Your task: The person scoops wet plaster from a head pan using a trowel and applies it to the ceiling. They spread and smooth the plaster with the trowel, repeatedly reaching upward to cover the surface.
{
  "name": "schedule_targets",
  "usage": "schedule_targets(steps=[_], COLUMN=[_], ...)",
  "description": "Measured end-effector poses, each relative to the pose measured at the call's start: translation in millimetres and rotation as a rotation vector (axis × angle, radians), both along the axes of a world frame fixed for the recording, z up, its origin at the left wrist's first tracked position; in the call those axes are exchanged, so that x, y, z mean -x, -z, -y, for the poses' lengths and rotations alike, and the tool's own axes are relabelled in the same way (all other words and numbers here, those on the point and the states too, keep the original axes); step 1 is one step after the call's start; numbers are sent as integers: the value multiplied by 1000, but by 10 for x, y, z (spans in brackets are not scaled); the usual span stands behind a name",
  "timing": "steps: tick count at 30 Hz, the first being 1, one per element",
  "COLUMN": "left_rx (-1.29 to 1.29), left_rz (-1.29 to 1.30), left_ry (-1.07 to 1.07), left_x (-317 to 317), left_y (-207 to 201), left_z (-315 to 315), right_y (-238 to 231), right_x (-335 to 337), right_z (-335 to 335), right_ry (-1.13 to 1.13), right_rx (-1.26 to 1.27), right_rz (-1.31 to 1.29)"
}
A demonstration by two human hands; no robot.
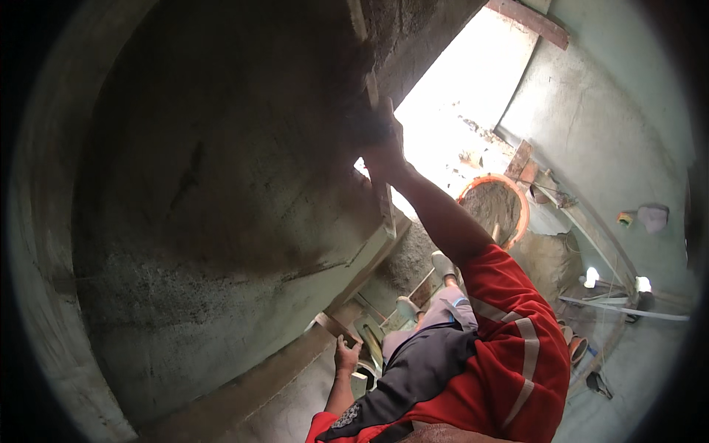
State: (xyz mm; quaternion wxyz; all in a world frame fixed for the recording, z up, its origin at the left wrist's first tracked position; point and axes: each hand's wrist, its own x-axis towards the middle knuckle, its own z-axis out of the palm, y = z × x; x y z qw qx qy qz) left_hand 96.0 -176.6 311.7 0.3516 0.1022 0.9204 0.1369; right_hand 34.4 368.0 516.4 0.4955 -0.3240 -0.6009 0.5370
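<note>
Extending past the right grip (386, 156), wooden strip (387, 213), showing above and below.

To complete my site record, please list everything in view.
wall: one, grey, left half
wooden strip: one, pale, wall's right edge
bright opening: one, white, upper centre
beam: one, reddish brown, top right
tub: one, orange, right of centre
mix: one, grey, inside tub
bundle: one, tan, below tub
clutter: count unclear, mixed colours, right
board: one, brown, lower centre
shoes: two, pale, below centre
trousers: one, pale, lower centre
jacket: one, red and grey, lower centre
right hand: one, shadowed, at wooden strip
left hand: one, bare, below board
</note>
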Motion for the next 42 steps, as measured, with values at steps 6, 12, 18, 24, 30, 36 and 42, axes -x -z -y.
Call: schedule_targets(steps=[6,12,18,24,30,36,42], left_rx=[-103,-308,-1082,-1114,-864,-864,-803], left_rz=[-34,114,137,133,-113,-252,-208], left_ry=[-53,-227,-198,40,92,-12,149], left_x=[-52,-111,337,743,795,412,98], left_y=[-109,-128,-1676,-2208,-1301,-35,150], left_z=[-91,110,-875,-1048,-854,-832,-1035], right_y=[32,723,1097,1629,2198,2369,1535], right_x=[-23,-319,-701,-690,-838,-1236,-1404], right_z=[634,1722,2417,2886,2747,2204,2468], right_ry=[-152,-461,-824,-1033,-1124,-1249,-972], right_rx=[-225,-83,-216,-385,-669,-566,-263], right_rz=[481,217,433,251,650,1244,576])
